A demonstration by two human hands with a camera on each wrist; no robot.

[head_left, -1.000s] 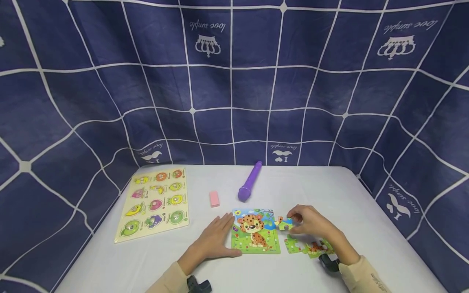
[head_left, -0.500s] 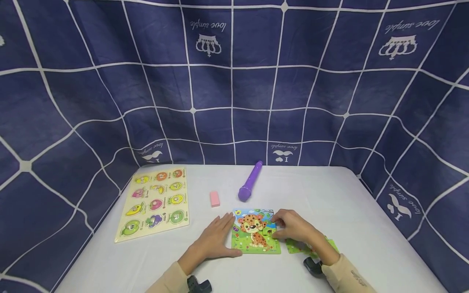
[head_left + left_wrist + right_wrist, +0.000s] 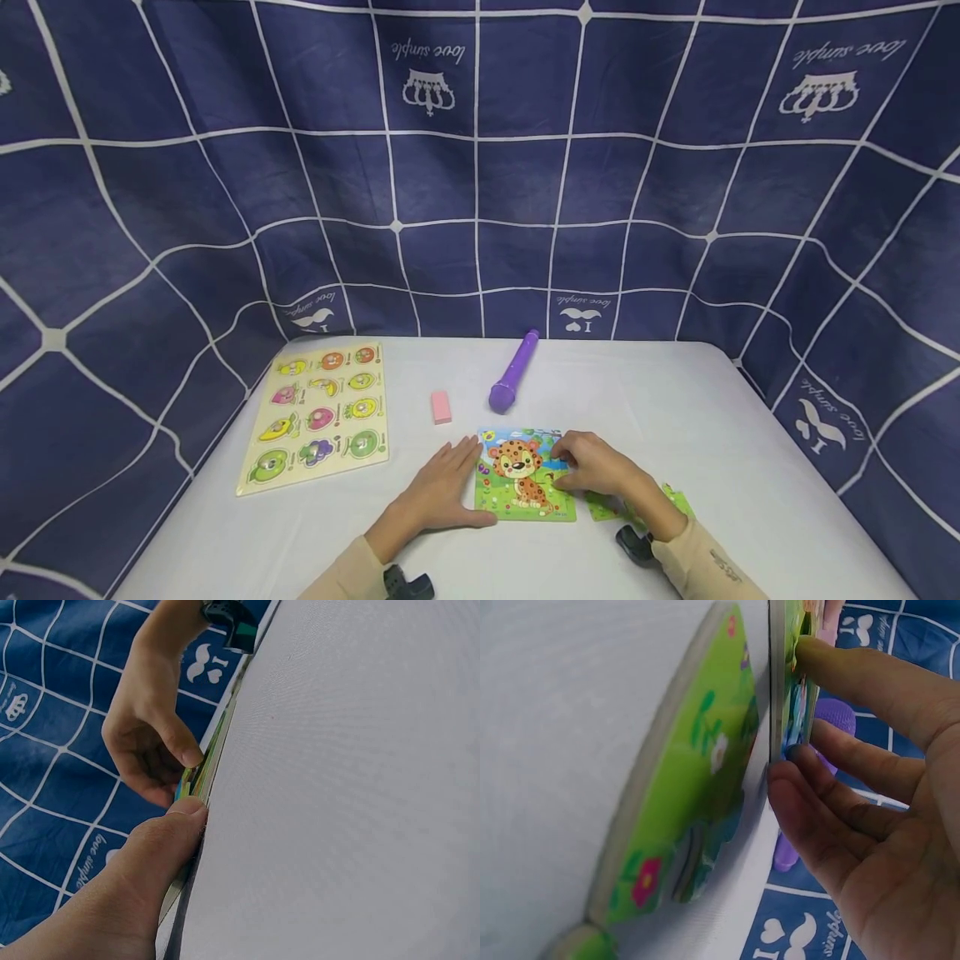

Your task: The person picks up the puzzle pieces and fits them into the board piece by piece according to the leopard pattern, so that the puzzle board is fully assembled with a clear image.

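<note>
A leopard jigsaw puzzle [image 3: 491, 502] lies on the white table in front of the person. The left hand [image 3: 446, 490] rests flat along its left edge, fingers straight, thumb at the near left corner. On the puzzle's right side the right hand [image 3: 600, 464] pinches a jigsaw piece [image 3: 550, 477] low over the picture; the hand covers much of that piece. In the right wrist view the thumb and fingertips reach the puzzle's edge. Loose green jigsaw pieces [image 3: 697, 765] lie just right of the puzzle, partly hidden under the right forearm in the head view.
A wooden fruit peg puzzle [image 3: 251, 417] lies at the left of the table. Behind the jigsaw are a pink block [image 3: 441, 407] and a purple toy microphone [image 3: 513, 372]. A blue checked curtain [image 3: 517, 183] encloses the back and sides.
The right hand has carried the jigsaw piece leftward from beside the puzzle onto its right side, where the piece now sits flatter in the picture. The left hand has stayed in place.
</note>
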